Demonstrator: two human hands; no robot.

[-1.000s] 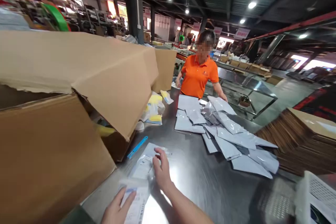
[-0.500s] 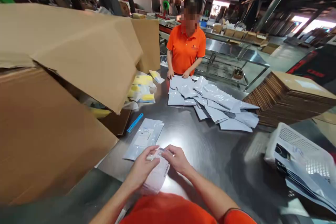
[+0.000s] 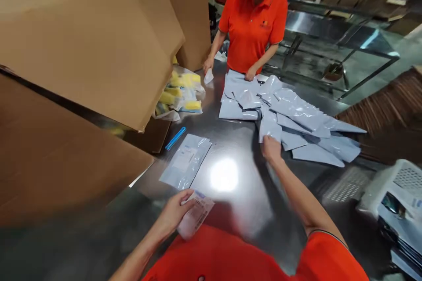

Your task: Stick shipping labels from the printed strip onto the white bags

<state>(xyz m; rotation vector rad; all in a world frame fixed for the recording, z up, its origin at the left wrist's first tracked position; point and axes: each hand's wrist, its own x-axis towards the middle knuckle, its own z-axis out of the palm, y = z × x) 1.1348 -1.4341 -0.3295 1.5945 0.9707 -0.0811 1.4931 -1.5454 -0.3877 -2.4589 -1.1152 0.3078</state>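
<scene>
Near the table's front edge, my left hand (image 3: 178,210) pinches a stack of white printed labels (image 3: 197,216). My right hand (image 3: 272,148) reaches forward, its fingers closed on the near end of a grey plastic mailer bag (image 3: 271,126) at the front of the pile. More grey mailer bags (image 3: 296,107) lie heaped beyond and to the right of it. A labelled grey bag (image 3: 185,161) lies flat just past my left hand, with a blue cutter (image 3: 175,138) beside it.
Large cardboard boxes (image 3: 92,44) fill the left side. Yellow items in clear bags (image 3: 184,90) lie by them. Across the steel table (image 3: 231,140) stands a person in an orange shirt (image 3: 253,26). At the right are stacked cardboard (image 3: 389,105) and a white basket (image 3: 379,193).
My right hand has left the labels and moved forward right onto a grey bag. The person's hand at the left has shifted toward the yellow items and holds something white. The view has tilted down.
</scene>
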